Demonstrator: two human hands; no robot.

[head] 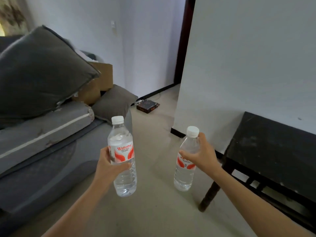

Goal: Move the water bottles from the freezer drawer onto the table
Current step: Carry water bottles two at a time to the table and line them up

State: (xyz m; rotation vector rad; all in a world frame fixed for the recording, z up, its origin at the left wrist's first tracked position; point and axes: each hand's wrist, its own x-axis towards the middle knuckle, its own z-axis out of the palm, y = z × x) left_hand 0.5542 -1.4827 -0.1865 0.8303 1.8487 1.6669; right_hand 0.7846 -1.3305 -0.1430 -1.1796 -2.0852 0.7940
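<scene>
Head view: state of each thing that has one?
left bottle: capped, upright, held in the air
right bottle: capped, roughly upright, held in the air
left hand: grips left bottle at its label
right hand: grips right bottle at its upper body
table: neither bottle on it yet
grey cushion: propped at a tilt

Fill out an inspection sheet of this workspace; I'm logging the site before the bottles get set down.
Surface: dark table at right, top speckled; no bottle on it yet.
Job's things: left bottle and right bottle, both capped, roughly upright, held over the floor; freezer drawer not in view.
Clutter: grey cushion on the sofa, cardboard box, flat dark box on the floor.
Grippers: left hand grips the left bottle at its label; right hand grips the right bottle below its neck.
Cables: possibly a thin cord by the flat dark box; too small to tell.
Surroundings: white wall, dark doorframe.
</scene>
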